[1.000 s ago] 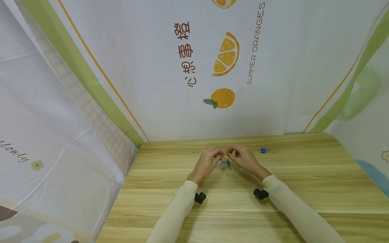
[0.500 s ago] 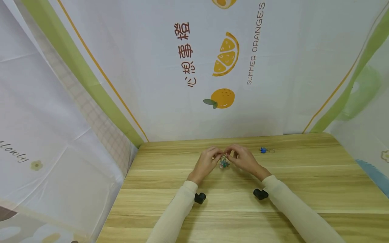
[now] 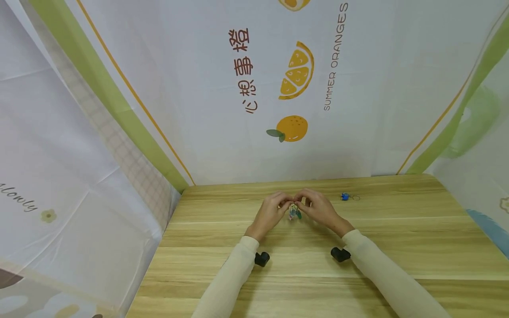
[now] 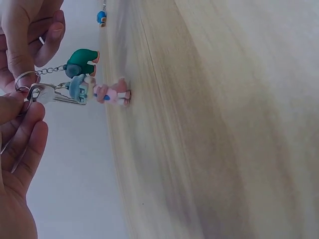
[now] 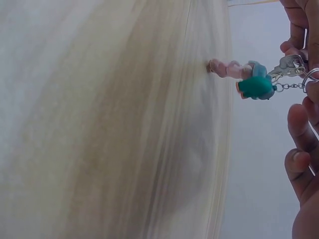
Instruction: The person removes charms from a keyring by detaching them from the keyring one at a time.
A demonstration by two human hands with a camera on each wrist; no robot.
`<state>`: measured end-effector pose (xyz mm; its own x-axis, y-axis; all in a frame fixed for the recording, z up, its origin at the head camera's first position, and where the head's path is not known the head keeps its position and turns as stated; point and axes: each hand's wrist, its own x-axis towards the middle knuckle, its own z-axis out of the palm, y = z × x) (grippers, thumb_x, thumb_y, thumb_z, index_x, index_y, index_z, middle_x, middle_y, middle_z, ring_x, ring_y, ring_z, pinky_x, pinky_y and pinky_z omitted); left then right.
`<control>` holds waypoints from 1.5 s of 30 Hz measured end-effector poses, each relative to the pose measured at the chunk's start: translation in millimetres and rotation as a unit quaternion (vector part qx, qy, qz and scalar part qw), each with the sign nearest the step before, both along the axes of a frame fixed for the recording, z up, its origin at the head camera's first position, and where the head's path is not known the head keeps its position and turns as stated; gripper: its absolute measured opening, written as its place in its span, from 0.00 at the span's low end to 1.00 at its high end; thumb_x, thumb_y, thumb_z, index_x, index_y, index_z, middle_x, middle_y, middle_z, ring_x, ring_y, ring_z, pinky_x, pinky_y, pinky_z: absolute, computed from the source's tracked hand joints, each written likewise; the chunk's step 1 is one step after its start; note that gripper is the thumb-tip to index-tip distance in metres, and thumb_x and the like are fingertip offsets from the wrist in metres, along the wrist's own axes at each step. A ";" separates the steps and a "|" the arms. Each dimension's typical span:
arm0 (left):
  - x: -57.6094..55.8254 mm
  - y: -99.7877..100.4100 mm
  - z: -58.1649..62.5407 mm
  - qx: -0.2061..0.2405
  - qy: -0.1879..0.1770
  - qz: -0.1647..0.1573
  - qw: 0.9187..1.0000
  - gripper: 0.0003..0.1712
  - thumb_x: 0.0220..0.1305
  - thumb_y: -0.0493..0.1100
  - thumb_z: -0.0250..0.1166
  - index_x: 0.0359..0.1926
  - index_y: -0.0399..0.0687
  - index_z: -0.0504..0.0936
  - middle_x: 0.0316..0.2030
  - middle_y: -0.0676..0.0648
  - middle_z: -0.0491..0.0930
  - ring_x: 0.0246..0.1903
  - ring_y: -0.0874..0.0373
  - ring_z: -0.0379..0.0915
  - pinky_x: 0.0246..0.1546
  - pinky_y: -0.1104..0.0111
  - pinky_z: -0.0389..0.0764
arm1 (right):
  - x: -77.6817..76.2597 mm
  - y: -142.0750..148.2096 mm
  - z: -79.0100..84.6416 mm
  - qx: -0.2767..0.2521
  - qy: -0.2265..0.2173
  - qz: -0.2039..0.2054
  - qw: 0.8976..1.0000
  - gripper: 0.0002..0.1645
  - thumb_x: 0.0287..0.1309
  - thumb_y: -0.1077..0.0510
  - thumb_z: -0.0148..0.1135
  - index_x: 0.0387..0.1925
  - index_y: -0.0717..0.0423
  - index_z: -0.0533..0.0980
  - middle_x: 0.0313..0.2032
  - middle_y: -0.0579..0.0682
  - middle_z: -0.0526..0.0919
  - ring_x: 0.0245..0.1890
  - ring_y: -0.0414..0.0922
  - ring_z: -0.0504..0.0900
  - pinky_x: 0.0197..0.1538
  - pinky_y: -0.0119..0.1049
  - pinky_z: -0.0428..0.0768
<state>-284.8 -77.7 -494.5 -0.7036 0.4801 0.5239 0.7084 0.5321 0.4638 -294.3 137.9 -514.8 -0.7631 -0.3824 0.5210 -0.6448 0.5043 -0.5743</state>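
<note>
On the head view I have both hands meeting near the middle of the frame, over the far part of the wooden surface (image 3: 302, 282). The left hand (image 3: 268, 214) pinches a bunch with a key (image 4: 44, 93) and a pink-and-blue charm (image 4: 113, 94); the right hand (image 3: 319, 209) pinches a ring (image 5: 307, 79) whose chain carries a green charm (image 5: 256, 88). The charms hang close together just below the fingertips, slightly right of centre in my head view. Those fingertips cover the spot where the metal parts come together, so I can't fairly say whether the rings are linked.

Around them, a blue charm (image 3: 344, 197) with its own thin ring lies on the surface to the right of the hands, near the back edge and well apart from them. I also see a black mount (image 3: 262, 259) by the left sleeve (image 3: 232, 274) and another by the right sleeve (image 3: 391, 271), both nearer me than the hands. Behind the surface, a white cloth (image 3: 191, 88) printed with oranges and lettering fills the upper frame.
</note>
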 end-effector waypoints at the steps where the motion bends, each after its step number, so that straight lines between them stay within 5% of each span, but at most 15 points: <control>1: -0.2 -0.1 0.0 0.001 0.000 0.000 1.000 0.06 0.74 0.36 0.68 0.48 0.42 0.89 0.46 0.46 0.89 0.39 0.58 0.86 0.42 0.75 0.86 | 0.3 -0.2 0.3 0.000 0.000 -0.001 1.000 0.05 0.69 0.61 0.71 0.42 0.48 0.85 0.39 0.45 0.87 0.26 0.32 0.75 0.29 0.30 0.76; 17: 0.7 -1.9 1.4 0.000 -0.004 -0.001 1.000 0.08 0.76 0.37 0.67 0.50 0.43 0.89 0.46 0.46 0.89 0.42 0.56 0.87 0.44 0.73 0.87 | 2.0 -1.3 0.9 0.010 -0.005 -0.045 0.999 0.02 0.71 0.58 0.70 0.42 0.52 0.85 0.36 0.46 0.86 0.24 0.33 0.75 0.29 0.31 0.76; 33: 1.4 -1.5 -0.1 0.001 -0.011 0.005 1.000 0.08 0.76 0.37 0.66 0.50 0.42 0.89 0.47 0.46 0.89 0.40 0.57 0.85 0.44 0.73 0.86 | -0.1 0.4 -3.8 -0.008 0.025 0.005 1.000 0.08 0.67 0.62 0.74 0.44 0.48 0.85 0.38 0.45 0.86 0.25 0.31 0.74 0.28 0.30 0.77; 45: 0.5 -1.1 -1.2 0.004 -0.004 -0.001 1.000 0.07 0.75 0.36 0.67 0.49 0.43 0.88 0.46 0.46 0.89 0.39 0.58 0.85 0.43 0.73 0.86 | 1.4 0.4 -3.9 -0.008 0.035 0.003 0.999 0.06 0.68 0.62 0.72 0.42 0.48 0.86 0.39 0.46 0.87 0.25 0.32 0.75 0.29 0.30 0.77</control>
<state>-284.3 -78.8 -495.7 -0.7066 0.4778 0.5220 0.7060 0.5262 0.4741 -292.9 138.3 -518.7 -0.7223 -0.3779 0.5792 -0.6867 0.4912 -0.5358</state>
